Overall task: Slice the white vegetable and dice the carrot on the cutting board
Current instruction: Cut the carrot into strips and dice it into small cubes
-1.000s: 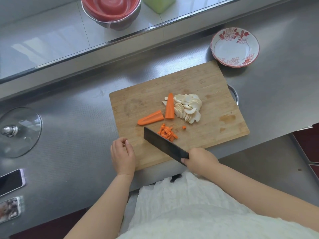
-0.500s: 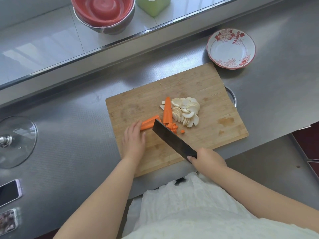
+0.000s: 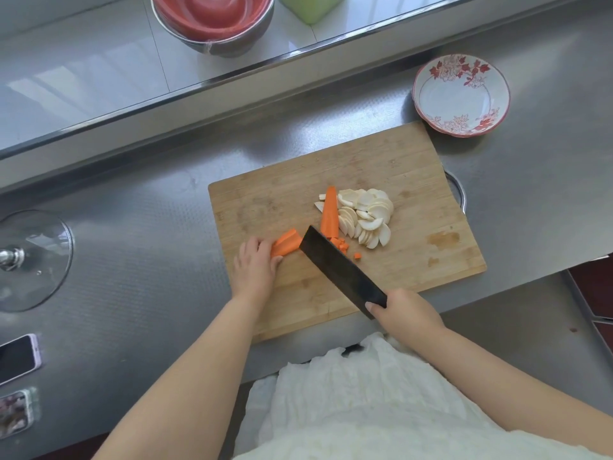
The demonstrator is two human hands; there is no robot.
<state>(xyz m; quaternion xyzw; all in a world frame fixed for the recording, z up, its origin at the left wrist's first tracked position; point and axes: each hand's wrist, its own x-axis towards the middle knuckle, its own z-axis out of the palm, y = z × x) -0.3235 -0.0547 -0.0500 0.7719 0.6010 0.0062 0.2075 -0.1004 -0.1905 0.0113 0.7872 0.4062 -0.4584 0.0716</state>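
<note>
Head view, carrot piece (image 3: 286,245) under left fingers (image 3: 265,250)

A floral bowl (image 3: 461,94) sits on the steel counter (image 3: 132,227). A glass lid (image 3: 33,260) and two phones (image 3: 18,358) lie at its left. Red bowls (image 3: 212,18) sit stacked on the ledge.

Wooden cutting board (image 3: 391,167) angled on the counter. White vegetable slices (image 3: 366,215) heaped mid-board, long carrot wedge (image 3: 329,212) alongside, tiny carrot dice (image 3: 343,247) below, another carrot piece (image 3: 288,245) lying left.
</note>
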